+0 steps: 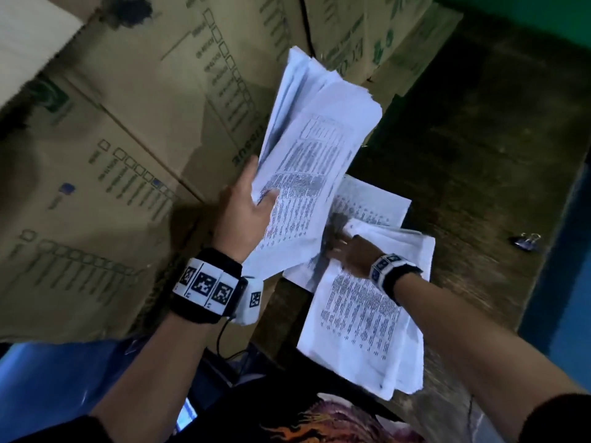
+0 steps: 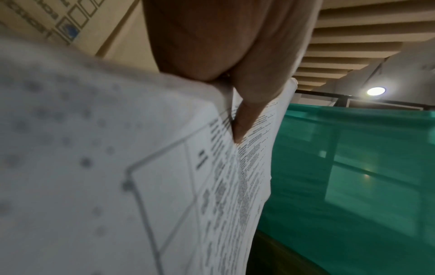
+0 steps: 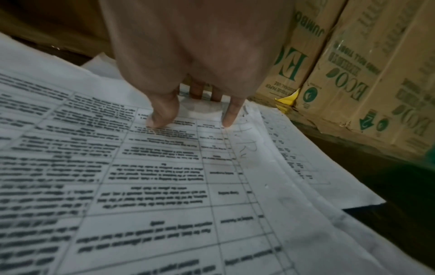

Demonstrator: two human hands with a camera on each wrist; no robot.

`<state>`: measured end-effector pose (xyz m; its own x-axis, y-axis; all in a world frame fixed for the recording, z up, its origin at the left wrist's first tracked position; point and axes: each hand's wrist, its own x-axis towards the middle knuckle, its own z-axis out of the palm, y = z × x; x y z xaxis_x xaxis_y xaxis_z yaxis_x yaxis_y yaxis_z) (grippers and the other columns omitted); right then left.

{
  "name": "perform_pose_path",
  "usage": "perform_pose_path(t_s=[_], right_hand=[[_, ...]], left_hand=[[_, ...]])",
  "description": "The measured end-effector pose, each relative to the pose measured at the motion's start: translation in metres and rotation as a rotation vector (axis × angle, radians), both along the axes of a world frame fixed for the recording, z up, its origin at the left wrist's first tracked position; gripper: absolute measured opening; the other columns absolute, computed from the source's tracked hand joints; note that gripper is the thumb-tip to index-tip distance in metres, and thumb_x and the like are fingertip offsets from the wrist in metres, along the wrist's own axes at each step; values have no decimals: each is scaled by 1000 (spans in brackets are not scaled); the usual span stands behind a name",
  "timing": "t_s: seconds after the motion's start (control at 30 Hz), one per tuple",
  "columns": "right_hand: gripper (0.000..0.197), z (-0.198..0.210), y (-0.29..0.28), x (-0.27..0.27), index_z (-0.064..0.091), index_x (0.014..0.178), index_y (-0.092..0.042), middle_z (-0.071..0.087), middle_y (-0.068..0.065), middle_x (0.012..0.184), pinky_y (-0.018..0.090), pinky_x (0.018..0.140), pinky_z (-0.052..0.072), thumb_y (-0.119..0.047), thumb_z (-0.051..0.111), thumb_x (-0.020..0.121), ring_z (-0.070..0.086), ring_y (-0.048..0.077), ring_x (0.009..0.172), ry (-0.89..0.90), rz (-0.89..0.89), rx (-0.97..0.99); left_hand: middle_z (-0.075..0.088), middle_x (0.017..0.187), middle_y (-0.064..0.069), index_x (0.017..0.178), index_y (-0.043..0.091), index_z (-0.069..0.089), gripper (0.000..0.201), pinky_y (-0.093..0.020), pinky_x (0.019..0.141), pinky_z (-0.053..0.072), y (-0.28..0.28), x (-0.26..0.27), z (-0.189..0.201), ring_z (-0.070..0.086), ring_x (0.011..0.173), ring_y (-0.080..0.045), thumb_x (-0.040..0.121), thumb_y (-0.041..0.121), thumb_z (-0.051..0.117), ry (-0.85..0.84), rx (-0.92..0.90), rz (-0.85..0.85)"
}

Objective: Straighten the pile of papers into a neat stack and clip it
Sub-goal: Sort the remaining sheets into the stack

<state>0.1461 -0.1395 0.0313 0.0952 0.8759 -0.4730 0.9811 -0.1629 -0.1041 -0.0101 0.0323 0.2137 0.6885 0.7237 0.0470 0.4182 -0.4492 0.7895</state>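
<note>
Item one, far left: stacked brown cardboard cartons (image 1: 112,139) printed with rows of checkboxes; not part of the job, but close beside your lifted sheets, so a wide swing could catch a corner.

Item two: your left hand (image 1: 246,212), thumb curled over the top sheet and fingers behind, gripping a splayed sheaf of white printed paper sheets (image 1: 313,155) raised off the surface; the edges fan out unevenly and only the lower edge is pinched, so in my judgement inner sheets may slide out or the sheaf may buckle if you tilt it further.

Item three: your right hand (image 1: 351,251), fingers straight and spread, fingertips (image 3: 160,121) pressing on the loose white printed pages lying on the dark wooden tabletop (image 1: 479,155); it grasps nothing; these remaining pages (image 1: 361,314) overlap at odd angles, one overhanging the near edge, and a push could send it to the floor.

Item four, far right: a small dark metal binder clip (image 1: 527,242), well apart from both hands; reaching for it before squaring risks clipping a crooked stack.
</note>
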Motion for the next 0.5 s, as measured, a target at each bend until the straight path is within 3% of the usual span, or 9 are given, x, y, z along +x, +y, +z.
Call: perform_pose_path(t_s=[0.13, 0.27, 0.37, 0.43, 0.5], right_hand=[[64, 11, 3, 2, 33, 148, -29, 18, 3, 161, 57, 116, 19, -5, 54, 92, 7, 26, 150, -124, 54, -43], [64, 10, 9, 4, 29, 149, -32, 13, 0, 162, 67, 112, 0, -2, 46, 96, 4, 26, 150, -194, 135, -146], [61, 9, 12, 3, 36, 147, -31, 21, 1, 160, 63, 114, -2, -10, 55, 93, 10, 25, 149, -199, 137, -140], [54, 10, 11, 3, 43, 142, -34, 26, 1, 158, 60, 115, 5, -16, 58, 93, 14, 28, 148, -247, 163, -202], [56, 10, 9, 4, 48, 137, -35, 25, 2, 158, 61, 115, 10, -11, 61, 89, 14, 29, 148, -276, 230, -219]], left_hand=[[43, 146, -7, 143, 4, 35, 62, 2, 95, 18, 0, -8, 5, 33, 123, 3, 90, 18, 64, -29, 17, 25], [42, 147, -6, 143, 6, 35, 63, -10, 103, 21, 4, -19, 9, 35, 129, -3, 90, 20, 64, -10, 16, 34], [42, 146, -6, 143, 6, 35, 62, -16, 107, 24, 8, -28, 5, 33, 126, 1, 90, 19, 64, 6, -15, 35], [50, 141, -7, 139, 10, 40, 58, -33, 112, 34, 12, -32, -3, 43, 131, -13, 90, 26, 64, 15, -26, 39], [60, 128, -8, 132, 16, 45, 52, -46, 101, 45, 14, -36, -11, 54, 121, -28, 88, 37, 62, 53, 2, 40]])
